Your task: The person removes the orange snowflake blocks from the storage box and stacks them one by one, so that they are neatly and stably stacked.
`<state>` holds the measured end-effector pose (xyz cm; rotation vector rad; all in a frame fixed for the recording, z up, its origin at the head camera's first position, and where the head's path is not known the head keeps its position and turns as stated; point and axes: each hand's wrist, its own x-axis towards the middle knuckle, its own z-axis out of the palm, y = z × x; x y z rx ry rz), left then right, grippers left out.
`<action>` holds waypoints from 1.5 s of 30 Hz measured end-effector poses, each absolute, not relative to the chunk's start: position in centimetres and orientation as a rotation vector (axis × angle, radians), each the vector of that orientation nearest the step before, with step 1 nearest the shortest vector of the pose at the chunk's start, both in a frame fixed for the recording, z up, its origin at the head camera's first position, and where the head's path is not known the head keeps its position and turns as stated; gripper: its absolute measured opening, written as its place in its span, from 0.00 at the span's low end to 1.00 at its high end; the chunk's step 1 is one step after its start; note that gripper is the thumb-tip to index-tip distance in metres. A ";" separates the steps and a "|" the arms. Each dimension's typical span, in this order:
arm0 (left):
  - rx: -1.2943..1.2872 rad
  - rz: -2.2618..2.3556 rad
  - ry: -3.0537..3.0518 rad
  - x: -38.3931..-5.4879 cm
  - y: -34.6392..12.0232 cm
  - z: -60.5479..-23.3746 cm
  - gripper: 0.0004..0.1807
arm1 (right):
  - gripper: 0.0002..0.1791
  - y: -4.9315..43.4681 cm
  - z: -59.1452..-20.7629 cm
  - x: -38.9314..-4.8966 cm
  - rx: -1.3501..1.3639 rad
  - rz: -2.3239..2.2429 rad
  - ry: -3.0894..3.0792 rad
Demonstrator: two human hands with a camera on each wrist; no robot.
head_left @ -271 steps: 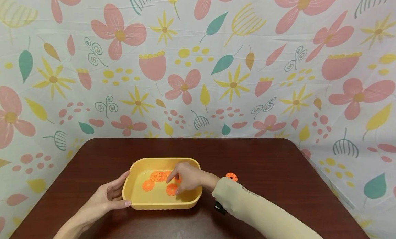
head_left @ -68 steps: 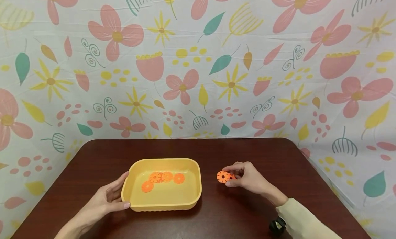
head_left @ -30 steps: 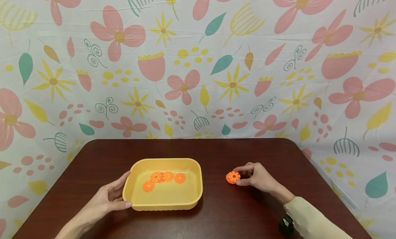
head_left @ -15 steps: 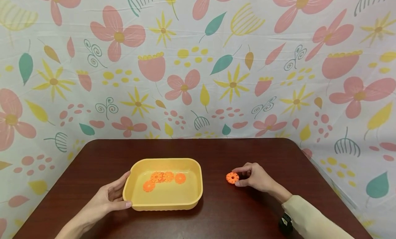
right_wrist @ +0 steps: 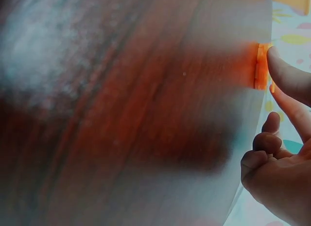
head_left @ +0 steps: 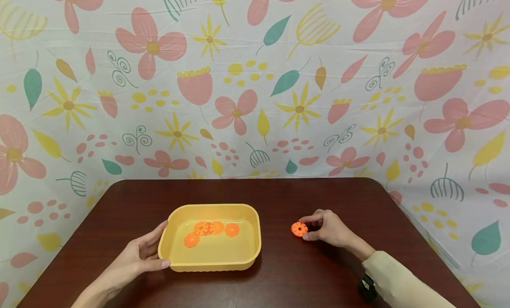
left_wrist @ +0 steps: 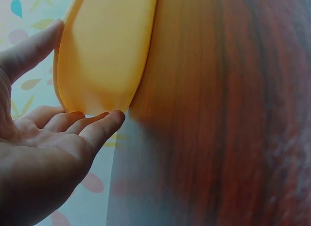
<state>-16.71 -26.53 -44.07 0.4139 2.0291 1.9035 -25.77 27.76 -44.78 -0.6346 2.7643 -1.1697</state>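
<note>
Currently the right grip [head_left: 334, 229] pinches orange discs [head_left: 295, 229] by one edge, left grip [head_left: 137, 257] holding a tray [head_left: 211, 255].

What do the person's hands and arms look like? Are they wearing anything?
The left hand and right hand are bare, with no gloves. The right arm has a pale beige sleeve, and by its cuff is a black gadget, maybe a watch. No sleeve shows on the left forearm.

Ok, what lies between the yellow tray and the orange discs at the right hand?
Only bare tabletop lies between the yellow tray and those orange discs, as the head view shows.
</note>
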 end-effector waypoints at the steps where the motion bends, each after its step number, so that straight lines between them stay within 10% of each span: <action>1: 0.413 1.905 2.025 -16.7 -26.5 -44.1 0.53 | 0.23 27.8 -44.8 -25.8 -0.636 -1.170 2.764; 45: 0.414 1.877 2.056 -16.7 -26.5 -43.9 0.54 | 0.16 26.3 -42.5 -25.6 -0.727 -1.155 2.745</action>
